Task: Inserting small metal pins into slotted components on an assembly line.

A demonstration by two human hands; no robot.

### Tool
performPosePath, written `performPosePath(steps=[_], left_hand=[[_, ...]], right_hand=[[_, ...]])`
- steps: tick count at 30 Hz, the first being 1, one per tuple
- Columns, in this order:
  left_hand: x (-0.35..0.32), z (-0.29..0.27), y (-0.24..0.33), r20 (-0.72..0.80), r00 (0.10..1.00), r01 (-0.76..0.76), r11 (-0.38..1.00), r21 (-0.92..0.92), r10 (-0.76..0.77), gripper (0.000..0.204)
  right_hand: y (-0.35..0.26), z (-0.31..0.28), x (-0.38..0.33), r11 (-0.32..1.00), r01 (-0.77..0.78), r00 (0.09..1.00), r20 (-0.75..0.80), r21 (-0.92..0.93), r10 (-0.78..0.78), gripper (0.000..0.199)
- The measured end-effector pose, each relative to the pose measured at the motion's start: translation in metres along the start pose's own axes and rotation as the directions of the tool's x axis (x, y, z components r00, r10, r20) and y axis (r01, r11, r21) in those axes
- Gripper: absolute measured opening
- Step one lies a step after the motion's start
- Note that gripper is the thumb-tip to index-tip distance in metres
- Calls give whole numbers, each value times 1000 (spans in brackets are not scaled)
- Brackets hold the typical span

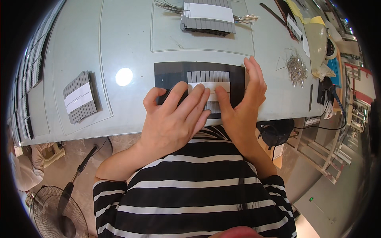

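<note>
On a black board [238, 75] lies a row of slim grey strips [208, 76], crossed by a white band [218, 85]. The fingers of my left hand [170, 119] reach out over the board, two fingertips pressing on the band. A dark rounded object [168, 96] shows between its outer fingers; whether they grip it is unclear. My right hand [244, 105] is spread, its thumb on the band's right part and its fingers raised past the board's right edge. The palms hide part of the strips.
A banded bundle of grey strips [79, 98] lies left; a thicker stack [209, 16] with wires beside it sits at the back. Loose metal wires [297, 70] are piled right, near a cream machine [317, 43]. A fan [59, 214] stands lower left.
</note>
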State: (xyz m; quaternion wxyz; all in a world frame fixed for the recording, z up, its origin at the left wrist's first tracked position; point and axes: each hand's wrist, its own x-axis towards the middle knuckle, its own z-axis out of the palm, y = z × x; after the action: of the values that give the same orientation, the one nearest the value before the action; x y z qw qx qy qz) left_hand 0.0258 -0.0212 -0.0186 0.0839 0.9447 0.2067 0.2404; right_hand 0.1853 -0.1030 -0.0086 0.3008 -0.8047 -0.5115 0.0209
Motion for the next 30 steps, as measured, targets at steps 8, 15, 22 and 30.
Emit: performPosePath(steps=[8,15,22,30], left_hand=[[0,-4,0,46,999,-2,998,70,-1,47],[-25,-18,-8,116,963,-261,947,189,243,43],[-59,-55,-29,-70,982,-134,903,407,177,36],[-76,-102,-101,-243,960,268,712,649,-139,40]], right_hand=[[7,3,14,974,-77,997,-15,213,82,66],[32,-1,2,843,-70,985,-98,533,143,49],[31,0,-1,801,-85,986,-67,592,154,44],[27,2,1,839,-77,992,-43,539,119,41]])
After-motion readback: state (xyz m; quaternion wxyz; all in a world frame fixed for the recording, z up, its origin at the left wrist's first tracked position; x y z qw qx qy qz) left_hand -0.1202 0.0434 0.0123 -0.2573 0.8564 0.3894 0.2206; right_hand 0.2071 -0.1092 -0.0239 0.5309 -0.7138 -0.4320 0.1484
